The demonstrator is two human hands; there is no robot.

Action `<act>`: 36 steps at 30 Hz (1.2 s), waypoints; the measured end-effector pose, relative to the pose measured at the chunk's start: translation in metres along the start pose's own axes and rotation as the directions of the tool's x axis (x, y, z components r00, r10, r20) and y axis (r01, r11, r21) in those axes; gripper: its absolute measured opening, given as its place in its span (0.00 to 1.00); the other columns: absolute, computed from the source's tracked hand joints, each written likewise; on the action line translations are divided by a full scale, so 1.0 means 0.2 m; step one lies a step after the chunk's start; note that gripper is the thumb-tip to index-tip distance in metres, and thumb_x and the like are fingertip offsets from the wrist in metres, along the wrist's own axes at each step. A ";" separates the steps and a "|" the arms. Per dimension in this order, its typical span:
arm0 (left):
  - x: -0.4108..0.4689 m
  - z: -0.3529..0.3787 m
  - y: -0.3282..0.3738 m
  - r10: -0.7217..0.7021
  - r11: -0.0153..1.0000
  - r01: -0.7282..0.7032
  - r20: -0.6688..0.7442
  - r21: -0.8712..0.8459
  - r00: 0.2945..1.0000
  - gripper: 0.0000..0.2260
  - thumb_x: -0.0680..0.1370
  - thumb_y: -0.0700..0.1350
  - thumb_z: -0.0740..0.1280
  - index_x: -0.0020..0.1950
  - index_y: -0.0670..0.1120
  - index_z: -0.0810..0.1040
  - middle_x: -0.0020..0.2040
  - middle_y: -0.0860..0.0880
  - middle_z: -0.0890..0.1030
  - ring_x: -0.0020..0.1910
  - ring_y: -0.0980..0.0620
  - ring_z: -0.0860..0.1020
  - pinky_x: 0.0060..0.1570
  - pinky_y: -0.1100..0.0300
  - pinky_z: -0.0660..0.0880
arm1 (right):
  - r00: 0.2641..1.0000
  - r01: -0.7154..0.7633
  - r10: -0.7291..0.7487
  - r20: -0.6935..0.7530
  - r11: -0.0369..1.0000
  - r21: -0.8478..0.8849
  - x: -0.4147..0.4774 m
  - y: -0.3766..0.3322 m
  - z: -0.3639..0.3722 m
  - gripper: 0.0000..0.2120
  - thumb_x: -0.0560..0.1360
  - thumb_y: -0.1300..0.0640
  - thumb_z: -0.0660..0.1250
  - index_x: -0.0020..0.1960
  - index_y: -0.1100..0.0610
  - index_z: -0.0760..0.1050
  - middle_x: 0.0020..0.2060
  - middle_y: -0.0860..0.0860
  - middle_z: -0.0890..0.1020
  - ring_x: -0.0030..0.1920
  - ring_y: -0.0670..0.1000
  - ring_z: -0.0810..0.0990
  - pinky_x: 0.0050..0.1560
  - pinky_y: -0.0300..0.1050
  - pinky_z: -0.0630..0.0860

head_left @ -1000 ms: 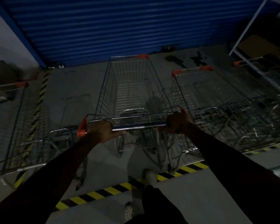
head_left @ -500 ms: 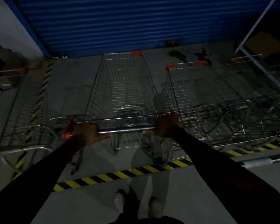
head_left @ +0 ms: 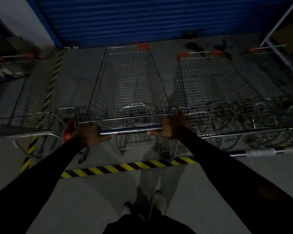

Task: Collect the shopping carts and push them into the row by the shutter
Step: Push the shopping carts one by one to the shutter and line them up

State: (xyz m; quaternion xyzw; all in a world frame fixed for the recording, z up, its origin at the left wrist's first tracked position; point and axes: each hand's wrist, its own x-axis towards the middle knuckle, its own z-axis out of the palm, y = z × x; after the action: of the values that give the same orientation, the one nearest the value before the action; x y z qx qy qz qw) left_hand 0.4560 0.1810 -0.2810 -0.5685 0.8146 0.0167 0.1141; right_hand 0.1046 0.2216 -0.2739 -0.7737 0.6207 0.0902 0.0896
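A wire shopping cart (head_left: 128, 85) with red corner caps stands straight ahead of me, its nose toward the blue shutter (head_left: 142, 19). My left hand (head_left: 87, 134) grips the left end of its metal handle bar (head_left: 130, 130), and my right hand (head_left: 173, 127) grips the right end. Close on the right stands a second cart (head_left: 218, 92), side by side with mine, and a third cart (head_left: 274, 78) lies beyond it. Another cart (head_left: 20, 102) stands to the left, separated by a gap.
Yellow-black hazard tape (head_left: 125, 167) crosses the floor just behind the cart's rear wheels, and another strip (head_left: 52, 81) runs toward the shutter on the left. A white metal frame (head_left: 277, 49) stands at the right. My feet (head_left: 159, 200) are on grey concrete.
The cart has rolled forward toward the shutter, past the floor tape, and now lines up beside the right-hand cart. Both hands stayed on the handle, and my feet are behind the tape.
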 end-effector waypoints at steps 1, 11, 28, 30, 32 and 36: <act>-0.02 0.01 -0.01 0.004 1.000 -0.004 -0.003 -0.002 1.000 0.43 0.62 0.83 0.42 0.40 0.54 0.84 0.45 0.53 0.86 0.50 0.52 0.83 0.54 0.56 0.77 | 1.000 -0.010 0.010 0.010 1.000 0.003 -0.02 -0.02 0.00 0.37 0.65 0.15 0.45 0.30 0.48 0.67 0.29 0.42 0.71 0.49 0.51 0.81 0.74 0.67 0.51; -0.20 0.08 -0.08 0.003 0.996 -0.002 0.010 -0.086 1.000 0.53 0.56 0.87 0.35 0.45 0.53 0.85 0.47 0.52 0.85 0.50 0.51 0.83 0.54 0.55 0.79 | 0.999 -0.015 0.018 0.038 0.998 -0.061 -0.15 -0.20 0.06 0.49 0.59 0.13 0.32 0.34 0.50 0.76 0.30 0.42 0.74 0.41 0.47 0.76 0.74 0.66 0.49; -0.41 0.10 0.01 0.011 0.997 -0.011 -0.012 -0.074 1.000 0.42 0.61 0.86 0.41 0.34 0.53 0.77 0.46 0.52 0.85 0.48 0.51 0.83 0.51 0.54 0.80 | 0.999 -0.029 0.026 -0.030 0.995 -0.092 -0.30 -0.21 0.15 0.45 0.61 0.13 0.34 0.27 0.50 0.69 0.25 0.43 0.71 0.38 0.47 0.76 0.73 0.67 0.53; -0.40 0.14 0.00 0.003 0.997 -0.005 -0.027 -0.072 1.000 0.50 0.59 0.87 0.36 0.44 0.54 0.84 0.48 0.52 0.86 0.50 0.51 0.83 0.53 0.52 0.81 | 1.000 -0.025 0.025 -0.004 0.997 -0.073 -0.31 -0.21 0.14 0.47 0.61 0.13 0.35 0.28 0.51 0.72 0.26 0.44 0.75 0.37 0.47 0.75 0.74 0.69 0.49; -0.39 0.16 -0.01 -0.012 0.998 0.011 -0.017 -0.060 1.000 0.53 0.59 0.87 0.36 0.53 0.55 0.85 0.52 0.52 0.85 0.54 0.50 0.83 0.55 0.51 0.80 | 0.999 -0.032 0.033 0.016 0.998 -0.056 -0.31 -0.21 0.14 0.48 0.61 0.13 0.36 0.29 0.52 0.75 0.27 0.45 0.77 0.40 0.48 0.78 0.74 0.69 0.47; -0.38 0.18 -0.02 -0.013 0.997 0.010 -0.044 -0.075 0.999 0.53 0.59 0.87 0.37 0.56 0.56 0.85 0.54 0.53 0.85 0.56 0.50 0.82 0.56 0.51 0.79 | 0.999 -0.031 0.033 0.020 0.996 -0.081 -0.32 -0.22 0.14 0.50 0.58 0.12 0.32 0.31 0.51 0.76 0.28 0.45 0.76 0.41 0.49 0.78 0.71 0.67 0.56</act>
State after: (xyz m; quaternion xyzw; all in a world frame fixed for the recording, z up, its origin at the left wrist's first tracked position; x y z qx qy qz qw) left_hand 0.4900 0.2559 -0.3006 -0.5774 0.8124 0.0338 0.0746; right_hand 0.1339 0.2986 -0.2832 -0.7657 0.6278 0.1248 0.0634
